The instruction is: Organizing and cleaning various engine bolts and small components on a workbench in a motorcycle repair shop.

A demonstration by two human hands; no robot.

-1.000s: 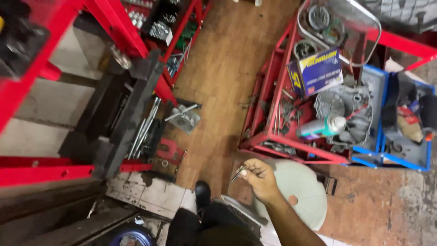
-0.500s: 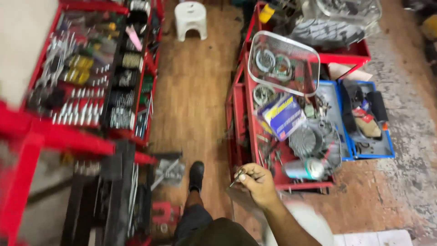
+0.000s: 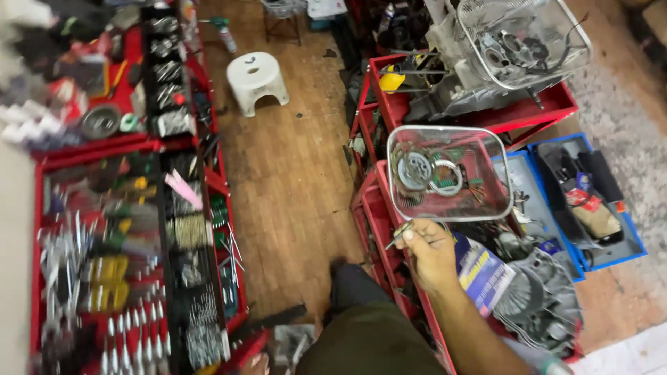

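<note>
Between pinching fingertips of right hand [image 3: 432, 255]: one small metal part [image 3: 398, 236], slim, silvery, being held tight. Just beyond grip, one wire basket [image 3: 450, 173] sitting; one white stool [image 3: 257, 80] standing well apart.

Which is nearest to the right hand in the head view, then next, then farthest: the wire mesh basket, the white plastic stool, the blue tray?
1. Wire mesh basket: just above the right hand, over the red shelf rack.
2. Blue tray: off to the right, on the floor.
3. White plastic stool: far up and left, on the wooden floor.
</note>
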